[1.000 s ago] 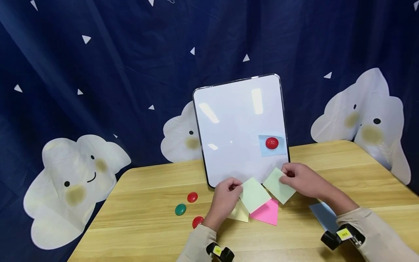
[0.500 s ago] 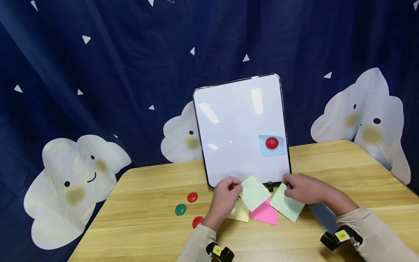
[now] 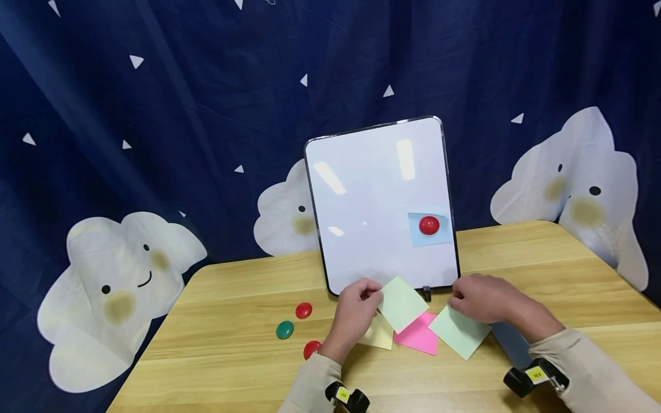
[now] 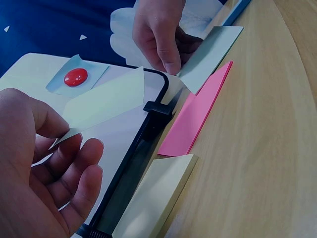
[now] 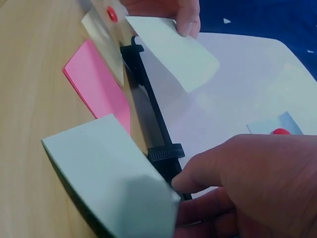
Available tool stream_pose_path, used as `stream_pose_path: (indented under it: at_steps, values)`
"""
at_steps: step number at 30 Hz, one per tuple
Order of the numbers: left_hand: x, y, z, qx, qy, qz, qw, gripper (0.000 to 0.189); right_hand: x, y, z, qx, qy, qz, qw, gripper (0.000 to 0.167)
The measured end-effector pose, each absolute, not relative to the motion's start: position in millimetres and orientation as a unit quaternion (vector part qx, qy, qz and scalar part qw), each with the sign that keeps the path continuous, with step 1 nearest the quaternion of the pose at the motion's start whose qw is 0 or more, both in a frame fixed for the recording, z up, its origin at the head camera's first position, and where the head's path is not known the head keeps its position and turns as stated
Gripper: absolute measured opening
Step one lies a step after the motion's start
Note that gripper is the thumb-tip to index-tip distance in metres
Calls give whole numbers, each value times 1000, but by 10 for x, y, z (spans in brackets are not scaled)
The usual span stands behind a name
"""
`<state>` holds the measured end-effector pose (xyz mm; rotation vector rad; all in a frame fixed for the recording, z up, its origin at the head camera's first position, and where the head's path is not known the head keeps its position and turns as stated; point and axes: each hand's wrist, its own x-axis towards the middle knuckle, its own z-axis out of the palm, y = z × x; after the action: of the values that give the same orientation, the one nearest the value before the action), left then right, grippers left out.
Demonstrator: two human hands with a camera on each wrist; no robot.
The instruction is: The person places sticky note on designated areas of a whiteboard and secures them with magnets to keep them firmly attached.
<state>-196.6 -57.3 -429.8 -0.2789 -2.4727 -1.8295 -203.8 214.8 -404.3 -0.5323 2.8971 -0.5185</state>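
Note:
My left hand (image 3: 356, 304) pinches a single pale green sticky note (image 3: 404, 305) by its corner. In the left wrist view that note stands in front of the whiteboard, apart from it. My right hand (image 3: 488, 298) holds a pale green sticky note pad (image 3: 461, 332) by its edge, thumb at one corner, low over the table. A pink sticky note pad (image 3: 419, 335) lies between the hands, with a yellow pad (image 3: 379, 335) partly hidden beside it. Under my right wrist lies a blue pad (image 3: 511, 344). On the whiteboard (image 3: 372, 201), a red round magnet (image 3: 429, 225) sits over a blue note (image 3: 415, 238).
Left of my left hand, two red magnets (image 3: 303, 311) and a green magnet (image 3: 284, 330) lie on the wooden table (image 3: 222, 344). The whiteboard leans back on a black stand (image 3: 426, 294). Behind the table hangs a dark blue curtain (image 3: 206, 86) with clouds.
My right hand has moved right and down with the green pad, away from the single note and toward the blue pad. My left hand has stayed nearly still with its note.

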Motion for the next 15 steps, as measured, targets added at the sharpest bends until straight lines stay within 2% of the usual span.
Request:
stream_pose_path:
  at_steps: [6,15]
  values:
    - [-1957,-564,-4292,-93,-800,-592,23,11,-2013,2099,-4003,-170,968,-179,46,21]
    - [-1947,-553,-4303,-96,-802,-590,22,11,-1984,1955,-3940,-178,935,-307,10,18]
